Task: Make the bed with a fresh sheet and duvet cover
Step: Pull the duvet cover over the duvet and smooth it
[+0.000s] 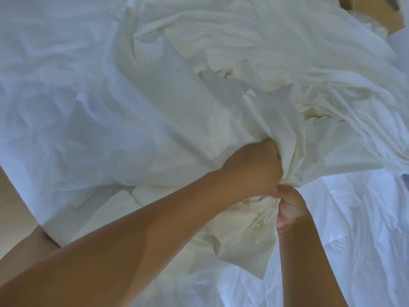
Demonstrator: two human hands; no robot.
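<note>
Left grip (254, 167), right grip (290, 207) clench bunched cream fabric (276, 63) — soft, creased.

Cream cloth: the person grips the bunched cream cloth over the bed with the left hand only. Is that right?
No. In the head view both hands grip the cream cloth: the left hand above, the right hand just beneath it, over the bed.

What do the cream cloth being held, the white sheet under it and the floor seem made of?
Cream cloth: thin woven fabric, probably cotton, matte; it bunches into soft folds where the left hand and right hand grip it. White sheet: similar woven fabric, matte, finely creased. Floor: pale wood or wood-look surface; too little shows to tell.
</note>
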